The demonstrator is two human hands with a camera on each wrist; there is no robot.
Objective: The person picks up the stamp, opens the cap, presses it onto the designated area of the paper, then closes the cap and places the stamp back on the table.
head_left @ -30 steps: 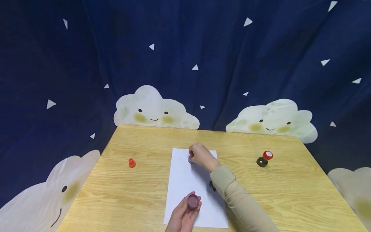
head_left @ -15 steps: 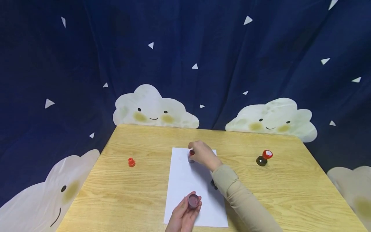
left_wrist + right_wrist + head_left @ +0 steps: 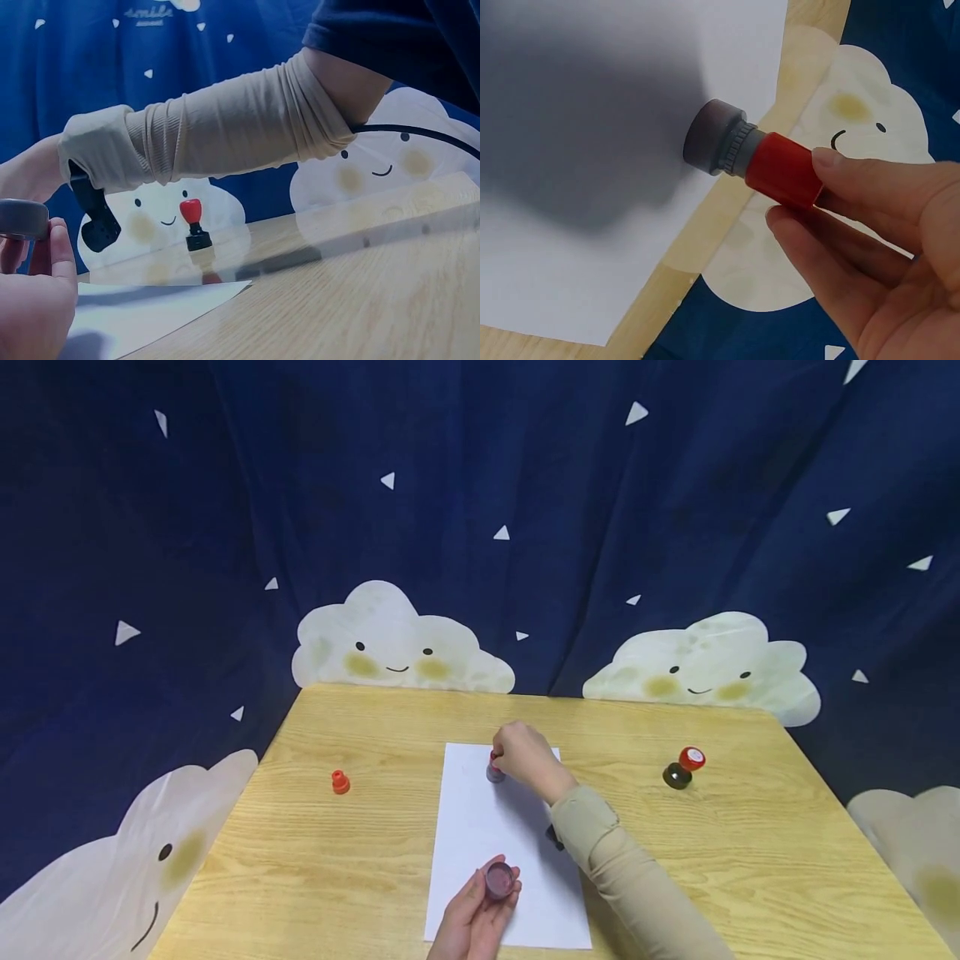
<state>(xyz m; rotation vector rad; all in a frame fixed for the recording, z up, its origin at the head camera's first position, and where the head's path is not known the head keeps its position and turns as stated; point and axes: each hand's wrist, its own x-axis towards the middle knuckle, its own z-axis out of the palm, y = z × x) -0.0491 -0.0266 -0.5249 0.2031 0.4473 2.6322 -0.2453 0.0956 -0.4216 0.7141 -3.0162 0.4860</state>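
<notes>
My right hand (image 3: 525, 762) pinches the red handle (image 3: 784, 170) of a self-inking stamp (image 3: 495, 771) between thumb and fingertips. Its round grey base (image 3: 714, 137) stands against the upper part of a white paper sheet (image 3: 480, 827). Lower down, over the near part of the sheet, my left hand (image 3: 476, 914) is turned palm up and holds a round, shallow, greyish stamp cap (image 3: 498, 880) with its hollow side up. Fingers curl round the cap's edge, and in the left wrist view the cap (image 3: 22, 219) shows side-on.
Right of the paper stands another stamp with a red knob and black base (image 3: 684, 767). A small red stepped piece (image 3: 341, 782) sits on the wooden table (image 3: 375, 860) at left. My right sleeve (image 3: 622, 868) crosses the sheet's right edge. A dark blue cloud-patterned curtain (image 3: 555, 485) hangs behind.
Half a second ago the right fingers were spread wider at the stamp's top; now they are closed in on the handle again. The stamp stays in place, and the left hand barely moves.
</notes>
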